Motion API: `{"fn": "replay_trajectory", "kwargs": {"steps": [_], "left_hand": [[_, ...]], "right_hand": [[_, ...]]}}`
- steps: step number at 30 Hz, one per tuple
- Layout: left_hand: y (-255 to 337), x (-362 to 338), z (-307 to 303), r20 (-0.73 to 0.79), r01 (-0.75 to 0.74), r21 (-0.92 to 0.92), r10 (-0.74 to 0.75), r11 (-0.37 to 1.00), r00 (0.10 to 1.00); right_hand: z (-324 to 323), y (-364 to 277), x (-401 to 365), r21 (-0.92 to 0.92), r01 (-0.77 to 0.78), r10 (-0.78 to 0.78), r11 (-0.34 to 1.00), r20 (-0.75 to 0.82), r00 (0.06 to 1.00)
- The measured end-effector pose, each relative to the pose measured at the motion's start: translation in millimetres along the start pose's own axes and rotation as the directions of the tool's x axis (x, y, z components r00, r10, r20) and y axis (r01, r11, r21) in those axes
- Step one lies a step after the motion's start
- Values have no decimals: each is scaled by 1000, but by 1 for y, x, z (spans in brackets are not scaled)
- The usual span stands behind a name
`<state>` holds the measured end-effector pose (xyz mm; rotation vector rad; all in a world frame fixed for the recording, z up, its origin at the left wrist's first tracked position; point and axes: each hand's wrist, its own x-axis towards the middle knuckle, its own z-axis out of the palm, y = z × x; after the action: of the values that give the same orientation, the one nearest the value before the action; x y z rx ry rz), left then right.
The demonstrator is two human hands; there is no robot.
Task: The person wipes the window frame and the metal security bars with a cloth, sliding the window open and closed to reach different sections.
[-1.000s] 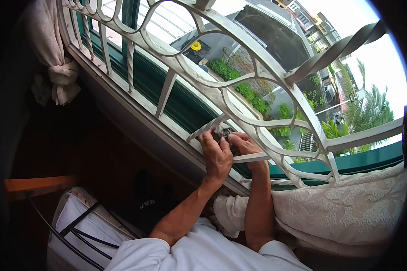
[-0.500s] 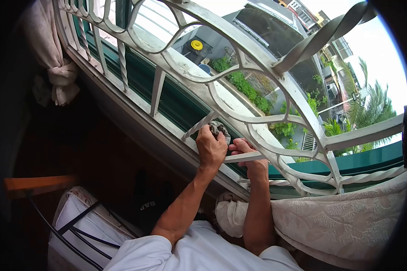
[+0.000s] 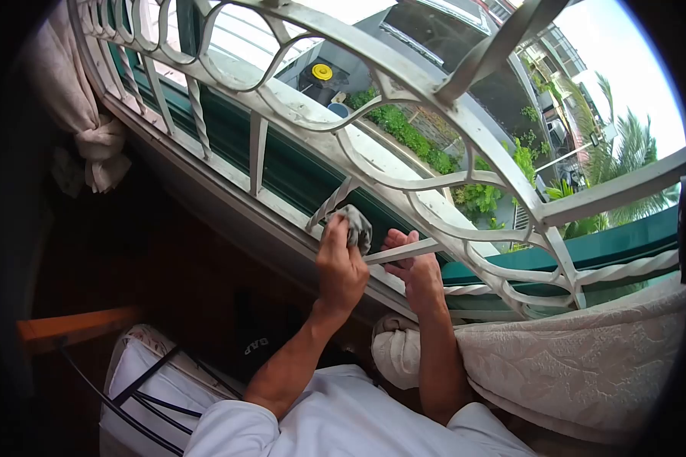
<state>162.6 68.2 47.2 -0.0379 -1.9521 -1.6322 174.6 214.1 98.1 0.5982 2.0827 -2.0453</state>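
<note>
Grey cloth (image 3: 360,231), crumpled, sits pinched in the left grip (image 3: 341,268), beside a twisted bar (image 3: 331,203); the right grip (image 3: 422,273) spreads, seemingly bare, by a plain bar (image 3: 383,256). A slackened pinch could drop the cloth; brushing the twisted bar could snag it.

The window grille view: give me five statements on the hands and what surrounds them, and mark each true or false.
1. The left hand holds a grey cloth. True.
2. The right hand grips the grey cloth too. False: the right hand is open and apart from the cloth.
3. The window grille is white. True.
4. The person's shirt is black. False: the shirt is white.
5. The curtain at the picture's left edge is knotted. True.
</note>
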Motion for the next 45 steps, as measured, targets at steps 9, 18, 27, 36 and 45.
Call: {"fn": "replay_trajectory", "kwargs": {"steps": [9,18,27,36,45], "left_hand": [[55,-51,-59,465,110,-235,12,966,885],[46,-14,-56,701,103,-342,180,934,690],[36,8,-53,798,-29,-423,387,906,461],[30,40,-78,887,206,-282,172,937,428],[3,69,-84,897,201,-232,129,952,423]], "right_hand": [[-23,-10,-99,-166,64,-12,984,295,955],[-17,24,-114,25,162,-162,986,-16,987],[4,36,-98,-182,277,-325,944,-344,881],[19,29,-101,-96,288,-301,953,-180,937],[88,57,-97,164,475,-251,865,-677,691]]}}
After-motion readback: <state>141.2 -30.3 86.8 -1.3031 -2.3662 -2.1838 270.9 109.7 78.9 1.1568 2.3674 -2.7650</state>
